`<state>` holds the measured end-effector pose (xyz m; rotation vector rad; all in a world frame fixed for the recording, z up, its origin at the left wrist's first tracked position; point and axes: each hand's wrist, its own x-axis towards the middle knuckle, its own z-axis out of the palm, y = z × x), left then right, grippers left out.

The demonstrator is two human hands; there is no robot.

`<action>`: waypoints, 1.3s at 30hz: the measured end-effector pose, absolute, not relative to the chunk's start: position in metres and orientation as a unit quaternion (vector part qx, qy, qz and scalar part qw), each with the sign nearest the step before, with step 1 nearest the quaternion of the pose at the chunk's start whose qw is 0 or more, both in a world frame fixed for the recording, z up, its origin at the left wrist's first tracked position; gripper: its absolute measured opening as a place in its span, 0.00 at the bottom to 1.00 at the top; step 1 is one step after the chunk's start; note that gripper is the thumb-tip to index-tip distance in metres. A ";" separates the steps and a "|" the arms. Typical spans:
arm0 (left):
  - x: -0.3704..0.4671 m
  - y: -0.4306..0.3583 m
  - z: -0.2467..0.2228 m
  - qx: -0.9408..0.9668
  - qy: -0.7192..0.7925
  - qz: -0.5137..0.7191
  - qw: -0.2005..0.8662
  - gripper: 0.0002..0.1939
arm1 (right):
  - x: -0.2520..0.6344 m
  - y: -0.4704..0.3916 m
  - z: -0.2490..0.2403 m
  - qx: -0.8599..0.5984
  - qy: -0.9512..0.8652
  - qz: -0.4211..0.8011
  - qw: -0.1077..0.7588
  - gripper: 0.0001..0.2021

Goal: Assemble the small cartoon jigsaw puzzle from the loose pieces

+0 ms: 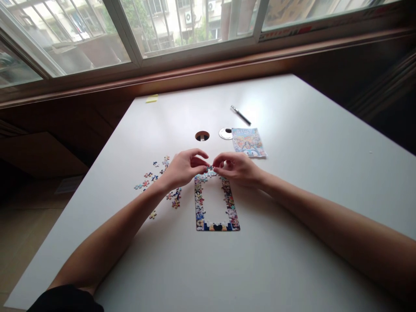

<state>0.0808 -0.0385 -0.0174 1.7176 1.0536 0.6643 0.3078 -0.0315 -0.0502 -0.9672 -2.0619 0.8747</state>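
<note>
A small jigsaw puzzle piece point(210, 168) is between the fingertips of both hands, just above the top edge of a puzzle frame point(199, 207). My left hand point(186, 168) pinches its left side; my right hand point(238, 169) pinches its right side. The joined border pieces form a tall rectangle around bare white tabletop, with a dark heart-like shape in the bottom row. My hands hide parts of the top corners. Loose puzzle pieces point(176, 203) lie scattered left of the frame, some behind my left forearm.
Beyond my right hand lies a colourful picture sheet point(249, 142), overlapping a round silvery cover point(225, 134). A pen point(241, 115) rests farther back. The white table point(292, 242) has a round cable hole point(202, 136) and a yellow sticky note point(151, 99) at its far edge, near the window.
</note>
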 end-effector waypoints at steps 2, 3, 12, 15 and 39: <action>0.081 -0.038 -0.018 0.709 0.431 0.273 0.487 0.14 | 0.308 -0.032 -0.050 -0.375 -0.794 0.332 0.345 0.06; 0.081 -0.038 -0.018 0.709 0.430 0.274 0.488 0.14 | 0.308 -0.032 -0.050 -0.375 -0.795 0.330 0.345 0.06; 0.079 -0.040 -0.021 0.705 0.425 0.269 0.500 0.14 | 0.309 -0.035 -0.046 -0.357 -0.812 0.319 0.334 0.05; 0.080 -0.040 -0.021 0.703 0.425 0.267 0.504 0.14 | 0.309 -0.036 -0.045 -0.354 -0.809 0.335 0.327 0.06; 0.070 -0.040 -0.017 0.875 0.361 0.169 0.273 0.09 | 0.313 -0.033 -0.048 -0.321 -0.849 0.314 0.279 0.02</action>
